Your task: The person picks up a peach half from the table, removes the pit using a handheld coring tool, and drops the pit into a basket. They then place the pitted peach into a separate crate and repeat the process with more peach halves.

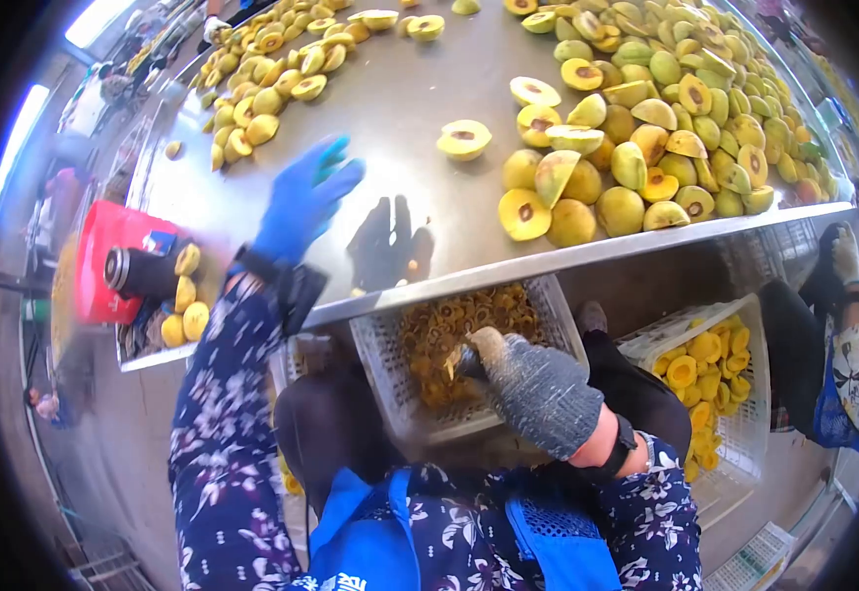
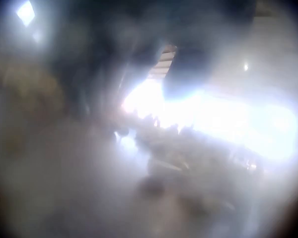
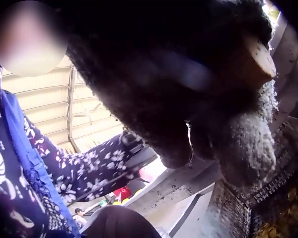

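Observation:
My left hand [image 1: 301,197], in a blue glove, hangs over the metal table [image 1: 400,98] with its fingers stretched out and nothing in them. Its shadow falls on the tabletop beside it. A halved peach [image 1: 464,140] lies cut side up to the right of that hand. My right hand [image 1: 543,394], in a grey knitted glove, is curled around a short tool above a white crate [image 1: 560,313] of brown-orange pit scraps [image 1: 469,320]. The wooden handle end [image 3: 262,62] pokes out of the glove in the right wrist view; the tool's exact kind I cannot tell.
Peach halves are heaped at the table's right [image 1: 646,148] and upper left [image 1: 267,98]. A dark flask [image 1: 139,273] lies by a red basin [image 1: 104,236] at left. Right of my knees stands a crate of yellow halves [image 1: 705,364]; another person [image 1: 853,345] sits beyond.

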### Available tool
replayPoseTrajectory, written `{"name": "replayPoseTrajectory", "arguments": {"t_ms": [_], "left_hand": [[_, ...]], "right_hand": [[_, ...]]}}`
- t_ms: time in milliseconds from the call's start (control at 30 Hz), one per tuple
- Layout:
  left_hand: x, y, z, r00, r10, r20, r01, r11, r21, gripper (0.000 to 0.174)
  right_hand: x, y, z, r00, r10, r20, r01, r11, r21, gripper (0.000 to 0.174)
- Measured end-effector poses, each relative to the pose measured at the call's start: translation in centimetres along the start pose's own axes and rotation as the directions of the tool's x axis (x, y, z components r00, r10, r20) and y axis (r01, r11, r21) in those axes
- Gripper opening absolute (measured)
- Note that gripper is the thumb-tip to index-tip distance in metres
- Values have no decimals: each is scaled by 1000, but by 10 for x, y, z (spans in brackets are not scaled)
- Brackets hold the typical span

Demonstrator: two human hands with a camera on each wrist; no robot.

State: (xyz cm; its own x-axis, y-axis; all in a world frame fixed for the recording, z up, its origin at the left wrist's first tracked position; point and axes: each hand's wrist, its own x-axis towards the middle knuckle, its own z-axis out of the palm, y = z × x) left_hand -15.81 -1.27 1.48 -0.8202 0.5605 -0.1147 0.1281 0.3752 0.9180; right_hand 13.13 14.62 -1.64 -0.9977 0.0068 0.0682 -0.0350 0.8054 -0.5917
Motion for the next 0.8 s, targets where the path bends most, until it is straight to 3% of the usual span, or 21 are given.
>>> {"name": "replayPoseTrajectory", "arguments": {"t_ms": [67,100,133,200,233,267,333,367,400,467,500,533,567,600,633,700,800], "left_hand": [[41,19,45,995,98,-35,-78,929,363,72],[73,-4,58,935,354,-25,-287,797,532,75],[85,0,71,933,360,-13,-300,796,526,75],[101,6,95,945,321,66,-258,604,754,80],[114,4,99,972,186,146,-235,682,692,75],[113,4,106,970,185,158,-242,684,688,75],[103,1,116,945,210,250,-304,844,442,62],[100,0,116,945,207,252,-303,843,445,62],[97,0,115,952,187,240,-268,892,365,54],[85,1,112,966,143,218,-187,963,196,38],[73,2,108,969,54,241,-28,993,-112,32],[58,3,104,971,50,236,-26,994,-103,32],[40,5,101,976,8,219,89,899,-429,33],[21,7,97,976,-37,213,180,687,-704,33],[3,10,96,974,-80,212,214,626,-750,33],[-30,18,98,967,-112,228,252,529,-810,37],[-69,36,105,984,-128,128,180,624,-761,43]], "right_hand": [[4,1,-5,998,50,50,-55,995,87,23],[2,4,-2,995,71,68,-77,992,99,23],[3,7,0,992,90,87,-100,989,113,23],[8,5,-8,978,151,145,-172,973,152,23],[8,6,-8,978,157,140,-181,967,180,22],[7,6,-9,977,162,136,-189,960,209,22],[10,5,-16,971,177,158,-217,935,281,22],[12,5,-19,968,179,174,-230,909,347,22],[13,5,-18,969,177,173,-228,908,352,22],[14,4,-16,983,159,-97,-92,866,491,27],[16,1,-19,966,247,-76,-182,857,482,34],[17,-2,-23,968,241,-76,-175,854,489,34],[19,-5,-29,961,258,-95,-175,840,514,33],[21,-7,-32,955,274,-111,-173,824,540,32],[23,-5,-25,964,186,-191,-71,870,487,34],[29,-8,-15,960,146,-241,-13,876,483,34],[35,-12,-11,949,87,-303,59,895,443,33]]}}
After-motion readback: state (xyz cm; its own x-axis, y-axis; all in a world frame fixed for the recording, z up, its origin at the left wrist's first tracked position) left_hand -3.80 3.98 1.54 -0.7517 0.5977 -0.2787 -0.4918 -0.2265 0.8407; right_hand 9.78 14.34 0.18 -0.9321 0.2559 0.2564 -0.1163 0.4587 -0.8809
